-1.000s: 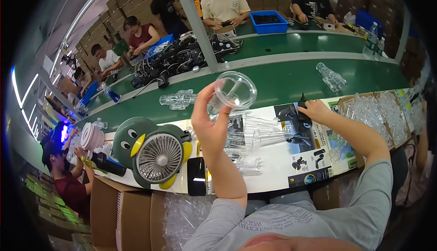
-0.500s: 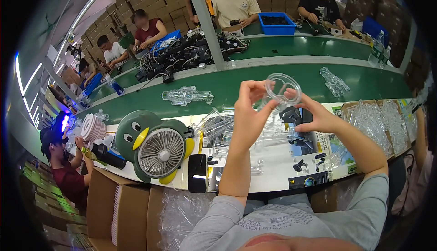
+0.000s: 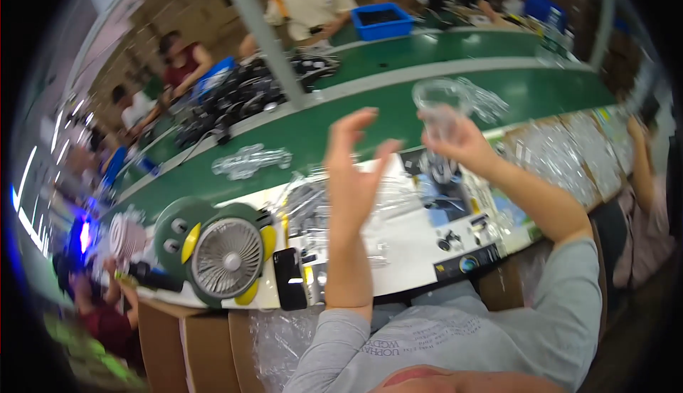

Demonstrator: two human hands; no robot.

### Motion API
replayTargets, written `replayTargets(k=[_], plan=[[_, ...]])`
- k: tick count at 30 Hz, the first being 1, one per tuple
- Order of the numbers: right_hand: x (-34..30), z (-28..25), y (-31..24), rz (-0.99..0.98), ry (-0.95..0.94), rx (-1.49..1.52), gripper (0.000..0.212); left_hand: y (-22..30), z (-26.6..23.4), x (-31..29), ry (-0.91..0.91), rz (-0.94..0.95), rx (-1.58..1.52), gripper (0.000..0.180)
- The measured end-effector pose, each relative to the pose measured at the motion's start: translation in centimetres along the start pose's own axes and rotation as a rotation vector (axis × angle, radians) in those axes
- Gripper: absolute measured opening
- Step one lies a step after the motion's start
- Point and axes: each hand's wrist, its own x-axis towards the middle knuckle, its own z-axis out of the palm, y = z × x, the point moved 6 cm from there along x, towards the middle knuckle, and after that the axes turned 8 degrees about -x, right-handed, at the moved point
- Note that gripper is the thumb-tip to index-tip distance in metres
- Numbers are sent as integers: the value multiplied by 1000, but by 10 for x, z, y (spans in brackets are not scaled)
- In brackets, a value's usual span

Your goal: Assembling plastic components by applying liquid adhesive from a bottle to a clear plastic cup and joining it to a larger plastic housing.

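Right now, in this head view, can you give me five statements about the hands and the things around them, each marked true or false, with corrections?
1. The right hand holds a clear cup. True.
2. Both hands grip that cup. False: the left hand is empty, its fingers spread apart.
3. The penguin-shaped fan lies to the left of the phone. True.
4. The phone is in the left hand. False: it lies beside the fan, held by neither hand.
5. A blue bin across the way has dark things in it. True.
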Motion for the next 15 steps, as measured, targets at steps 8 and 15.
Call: replayTargets(k=[8,15], plan=[[48,-170,61,242,597,-19,38,4,-66,-3,299,45,-162,27],[32,-276,181,647,974,-31,36,16,-59,-9,313,72,-180,27]])
